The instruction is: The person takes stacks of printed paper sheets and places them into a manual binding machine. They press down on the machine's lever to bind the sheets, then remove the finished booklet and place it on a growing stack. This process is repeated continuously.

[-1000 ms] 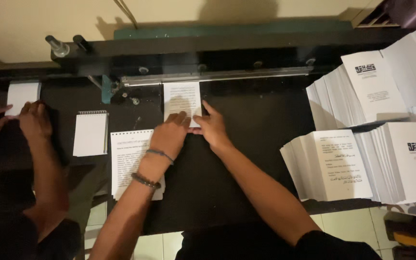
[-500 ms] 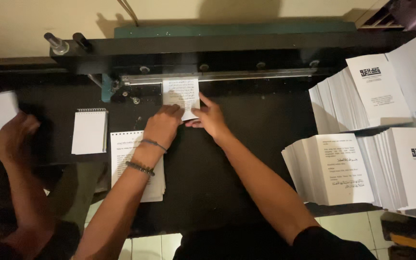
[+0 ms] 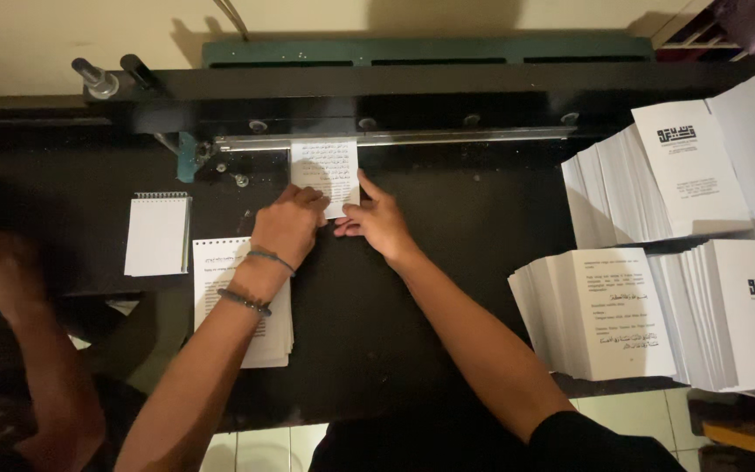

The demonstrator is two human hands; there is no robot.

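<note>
Printed booklet (image 3: 325, 172) lies flat on black bed, top edge tucked under metal bar (image 3: 395, 138).
Left hand (image 3: 288, 229) at booklet's lower left corner, fingers curled, pressing it down, not gripping.
Right hand (image 3: 379, 223) at booklet's lower right corner, fingers spread flat against its edge.
Judgement: keep top edge square against bar, both hands pressing evenly, fingertips clear of bar.
Small spiral notepad (image 3: 158, 233) well left of booklet; white printed stacks (image 3: 622, 319) far right.

Our left hand (image 3: 288, 225) covers the lower left corner of the printed sheet (image 3: 325, 173), whose top edge slips under the metal bar (image 3: 447, 137). The co-worker's hand (image 3: 2, 273) is blurred. The stacks of booklets (image 3: 727, 306) run off the right edge.
</note>
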